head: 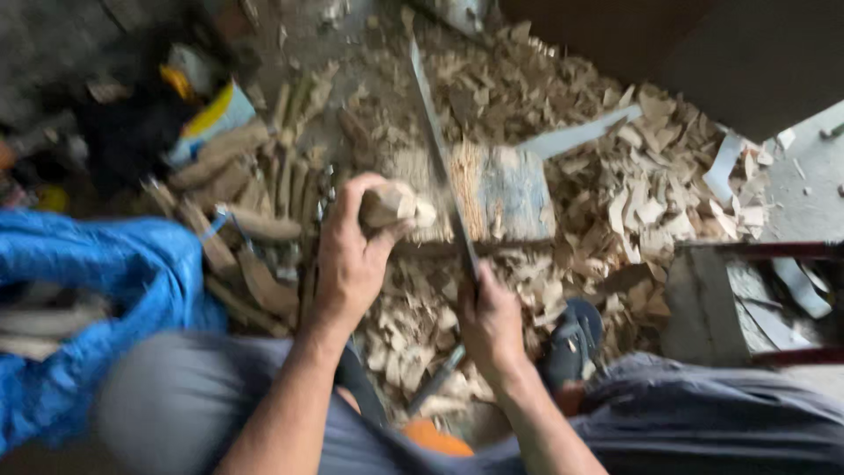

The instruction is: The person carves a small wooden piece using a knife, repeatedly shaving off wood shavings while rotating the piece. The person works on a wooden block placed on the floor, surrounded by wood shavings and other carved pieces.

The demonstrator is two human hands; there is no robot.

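Note:
My left hand (pixel 349 255) grips a short pale piece of wood (pixel 396 207), holding it over a worn wooden chopping block (pixel 501 193). My right hand (pixel 491 321) is closed around the handle of a long straight blade (pixel 437 149), which points up and away past the right side of the wood piece. The blade's edge lies close to the wood; whether they touch is blurred. My knees in grey trousers fill the bottom of the view.
Pale wood chips (pixel 633 193) cover the ground around the block. A heap of rough wood sticks (pixel 251 202) lies to the left, beside a blue sack (pixel 105 290). A sandalled foot (pixel 571 339) rests right of my hand. A dark red-edged stand (pixel 747 299) is at right.

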